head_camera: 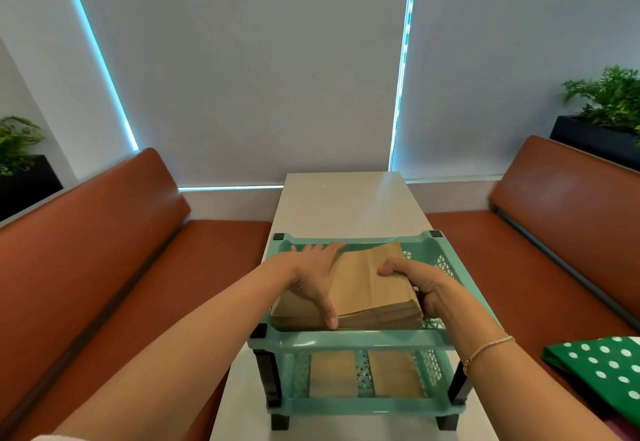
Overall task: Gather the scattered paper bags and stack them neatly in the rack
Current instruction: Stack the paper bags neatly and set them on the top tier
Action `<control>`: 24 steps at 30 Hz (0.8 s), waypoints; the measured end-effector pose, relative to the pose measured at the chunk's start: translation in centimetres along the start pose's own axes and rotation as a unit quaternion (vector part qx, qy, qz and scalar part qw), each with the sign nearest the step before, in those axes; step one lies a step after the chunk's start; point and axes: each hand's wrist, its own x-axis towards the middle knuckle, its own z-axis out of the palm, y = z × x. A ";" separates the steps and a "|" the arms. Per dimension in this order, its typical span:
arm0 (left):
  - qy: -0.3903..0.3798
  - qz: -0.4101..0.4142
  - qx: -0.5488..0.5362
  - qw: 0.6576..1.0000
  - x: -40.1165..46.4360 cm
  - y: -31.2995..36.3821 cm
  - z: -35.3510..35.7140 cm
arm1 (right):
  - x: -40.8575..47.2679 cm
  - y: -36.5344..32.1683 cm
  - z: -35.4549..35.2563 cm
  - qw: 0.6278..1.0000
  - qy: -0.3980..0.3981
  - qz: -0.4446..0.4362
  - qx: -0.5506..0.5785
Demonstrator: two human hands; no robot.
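A thick stack of brown paper bags (367,288) lies in the top tray of the mint-green rack (349,340), between both hands. The left hand (311,278) rests flat and open on the stack's left part, thumb reaching down to its near edge. The right hand (420,281) grips the stack's right side, fingers curled on top. The stack sits a little turned, its near edge close to the tray's front rim. More brown bags (360,373) lie in the lower tray. The white table (346,205) is free behind the rack. A green dotted bag (604,369) lies on the right bench (519,267).
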 end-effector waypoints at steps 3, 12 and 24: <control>0.006 0.001 -0.024 1.000 -0.1 -0.4 0.1 | 0.1 -0.3 0.1 1.000 -0.020 -0.013 0.016; 0.106 -0.040 -0.294 0.949 -0.6 -2.4 -1.4 | 0.6 -0.4 -2.7 0.983 -0.048 -0.133 0.121; 0.099 0.050 -0.613 0.782 -0.1 -3.0 0.7 | 1.3 0.0 -6.0 0.936 -0.161 -0.305 0.074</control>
